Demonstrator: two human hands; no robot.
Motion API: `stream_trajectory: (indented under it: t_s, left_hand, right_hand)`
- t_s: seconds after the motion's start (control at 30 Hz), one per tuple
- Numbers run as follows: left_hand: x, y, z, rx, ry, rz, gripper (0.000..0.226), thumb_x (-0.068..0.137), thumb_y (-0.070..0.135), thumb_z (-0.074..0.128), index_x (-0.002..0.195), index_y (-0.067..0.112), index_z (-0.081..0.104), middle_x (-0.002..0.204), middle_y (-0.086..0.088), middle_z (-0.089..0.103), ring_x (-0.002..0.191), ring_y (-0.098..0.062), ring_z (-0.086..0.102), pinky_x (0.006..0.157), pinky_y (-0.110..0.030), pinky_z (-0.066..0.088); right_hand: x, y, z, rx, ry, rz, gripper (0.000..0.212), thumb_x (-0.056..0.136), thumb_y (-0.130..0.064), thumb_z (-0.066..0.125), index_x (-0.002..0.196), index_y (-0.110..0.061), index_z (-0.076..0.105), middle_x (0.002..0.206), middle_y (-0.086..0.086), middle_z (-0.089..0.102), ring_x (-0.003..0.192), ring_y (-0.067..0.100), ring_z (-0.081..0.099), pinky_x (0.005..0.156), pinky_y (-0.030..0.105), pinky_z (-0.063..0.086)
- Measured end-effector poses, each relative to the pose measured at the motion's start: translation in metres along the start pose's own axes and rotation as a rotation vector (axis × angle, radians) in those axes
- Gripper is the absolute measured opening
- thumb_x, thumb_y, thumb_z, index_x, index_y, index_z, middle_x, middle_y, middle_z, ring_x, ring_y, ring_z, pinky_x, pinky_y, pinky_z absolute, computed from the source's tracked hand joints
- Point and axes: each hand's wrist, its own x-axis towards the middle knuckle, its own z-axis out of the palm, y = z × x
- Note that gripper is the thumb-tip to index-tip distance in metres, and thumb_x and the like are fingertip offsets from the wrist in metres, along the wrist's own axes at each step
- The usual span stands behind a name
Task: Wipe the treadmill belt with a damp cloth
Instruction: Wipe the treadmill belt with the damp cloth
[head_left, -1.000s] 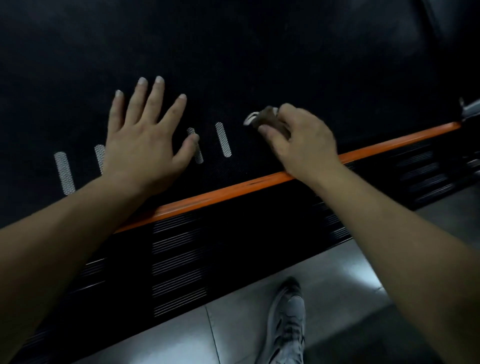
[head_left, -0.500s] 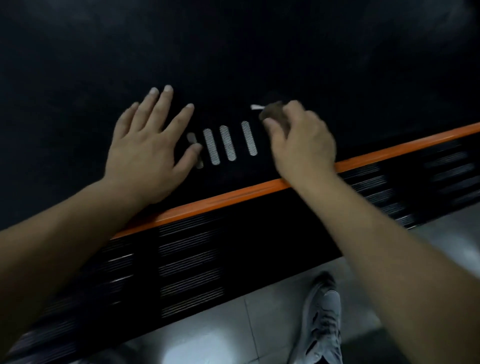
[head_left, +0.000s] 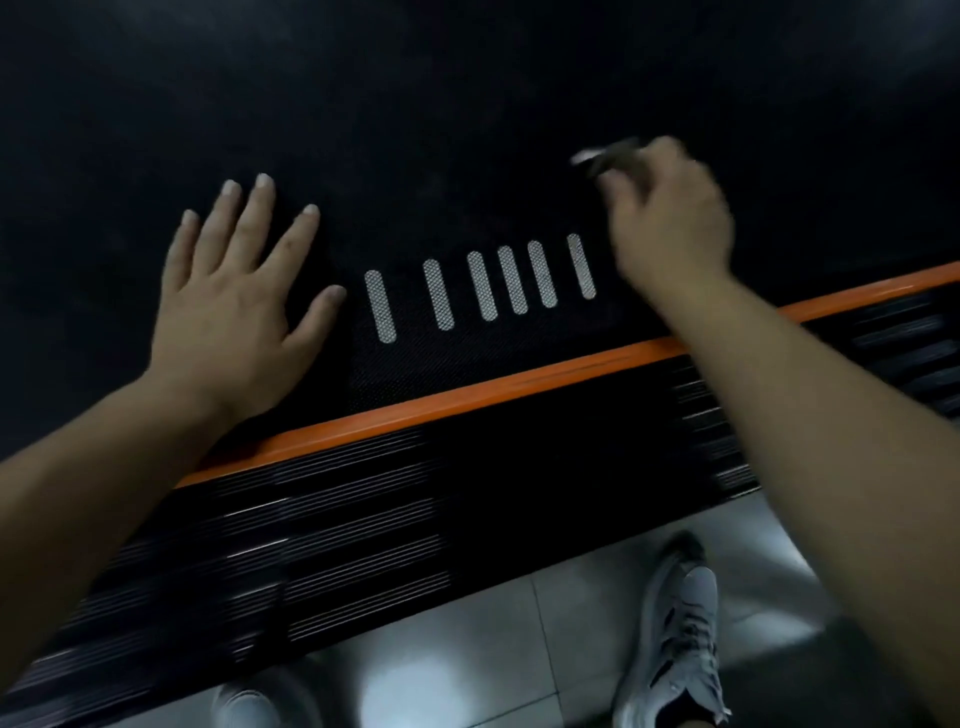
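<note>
1. My left hand lies flat on the treadmill belt, fingers spread and thumb out toward the white stripes.
2. My right hand is curled round the cloth, which pokes out past my fingertips over the belt. Both are blurred, and I cannot tell whether the cloth touches the belt.
3. Half a second ago four stripes showed between my hands. Now six lie in a row in a wider gap, and my right hand has gone further right and further out from the orange strip.
4. That strip runs just behind both wrists. Behind it is the ribbed side rail, then the floor tiles and my shoe.
5. Beyond both sets of fingertips the belt stretches on, dark and unbroken, to the top of the view.
</note>
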Motion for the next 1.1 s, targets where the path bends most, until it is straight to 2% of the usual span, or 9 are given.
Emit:
stream_trajectory:
  t_s: [0.07, 0.27, 0.33, 0.43, 0.47, 0.67, 0.87, 0.93, 1.1]
  left_hand:
    - [-0.001, -0.002, 0.001, 0.002, 0.004, 0.009, 0.076, 0.097, 0.065, 0.021, 0.162, 0.025, 0.022, 0.172, -0.009, 0.004, 0.158, -0.025, -0.004, 0.127, -0.047, -0.004]
    - [-0.006, -0.008, -0.001, -0.007, 0.010, 0.024, 0.074, 0.098, 0.062, 0.025, 0.162, 0.026, 0.024, 0.172, -0.009, 0.005, 0.158, -0.025, -0.003, 0.127, -0.047, -0.004]
    - [-0.014, -0.015, -0.003, -0.022, 0.015, 0.032, 0.074, 0.097, 0.062, 0.025, 0.161, 0.025, 0.026, 0.172, -0.010, 0.007, 0.158, -0.025, -0.001, 0.127, -0.047, -0.002]
    - [-0.025, -0.029, -0.006, -0.015, 0.009, 0.045, 0.074, 0.097, 0.063, 0.025, 0.161, 0.025, 0.026, 0.171, -0.010, 0.008, 0.158, -0.025, 0.000, 0.127, -0.045, 0.000]
    - [-0.028, -0.035, -0.008, -0.010, 0.006, 0.043, 0.074, 0.097, 0.063, 0.025, 0.161, 0.026, 0.026, 0.171, -0.010, 0.008, 0.158, -0.025, 0.000, 0.126, -0.045, 0.001]
    - [-0.045, -0.067, -0.015, 0.013, -0.013, 0.014, 0.074, 0.097, 0.065, 0.022, 0.162, 0.029, 0.022, 0.172, -0.009, 0.005, 0.158, -0.024, -0.003, 0.126, -0.047, -0.002]
    - [-0.055, -0.083, -0.022, -0.011, -0.040, -0.006, 0.074, 0.097, 0.064, 0.022, 0.162, 0.029, 0.021, 0.172, -0.007, 0.002, 0.158, -0.023, -0.006, 0.127, -0.047, -0.005]
    - [-0.055, -0.082, -0.021, -0.007, -0.056, -0.007, 0.074, 0.097, 0.064, 0.021, 0.163, 0.030, 0.019, 0.172, -0.006, 0.000, 0.158, -0.023, -0.008, 0.127, -0.048, -0.006]
    - [-0.056, -0.085, -0.020, -0.012, -0.048, -0.034, 0.074, 0.097, 0.064, 0.022, 0.163, 0.029, 0.019, 0.172, -0.006, 0.000, 0.158, -0.025, -0.008, 0.126, -0.051, -0.005]
  right_hand:
    - [0.000, -0.004, 0.001, 0.030, 0.059, 0.188, 0.038, 0.097, -0.048, 0.047, 0.121, -0.019, 0.052, 0.119, 0.012, 0.060, 0.109, 0.034, 0.058, 0.081, 0.042, 0.046]
    - [-0.074, -0.070, 0.018, 0.112, -0.193, -0.445, 0.029, 0.094, -0.045, 0.055, 0.108, -0.019, 0.056, 0.100, 0.008, 0.061, 0.093, 0.029, 0.057, 0.076, 0.042, 0.045]
    - [-0.059, -0.038, 0.009, 0.036, -0.105, -0.301, 0.031, 0.094, -0.045, 0.054, 0.113, -0.021, 0.058, 0.106, 0.011, 0.064, 0.100, 0.035, 0.059, 0.080, 0.043, 0.046]
    - [-0.051, -0.004, -0.005, 0.012, 0.018, 0.203, 0.035, 0.097, -0.044, 0.050, 0.118, -0.017, 0.053, 0.116, 0.015, 0.062, 0.109, 0.038, 0.058, 0.084, 0.043, 0.044]
    - [-0.058, -0.014, -0.001, -0.013, 0.043, 0.247, 0.035, 0.097, -0.044, 0.050, 0.118, -0.016, 0.052, 0.118, 0.016, 0.061, 0.110, 0.038, 0.057, 0.085, 0.044, 0.044]
    - [-0.107, -0.079, 0.013, 0.063, -0.156, -0.179, 0.029, 0.097, -0.042, 0.052, 0.113, -0.018, 0.052, 0.106, 0.006, 0.060, 0.095, 0.026, 0.057, 0.078, 0.042, 0.048]
    - [-0.090, -0.056, 0.003, -0.026, -0.028, 0.252, 0.034, 0.098, -0.041, 0.050, 0.121, -0.017, 0.050, 0.117, 0.015, 0.061, 0.109, 0.037, 0.058, 0.081, 0.041, 0.043]
    - [-0.110, -0.108, 0.019, 0.027, -0.022, 0.193, 0.031, 0.098, -0.043, 0.050, 0.118, -0.019, 0.051, 0.114, 0.010, 0.061, 0.107, 0.033, 0.059, 0.081, 0.041, 0.047]
    - [-0.158, -0.187, 0.043, 0.125, -0.137, -0.282, 0.027, 0.096, -0.041, 0.054, 0.108, -0.017, 0.054, 0.102, 0.008, 0.061, 0.096, 0.029, 0.057, 0.078, 0.046, 0.049]
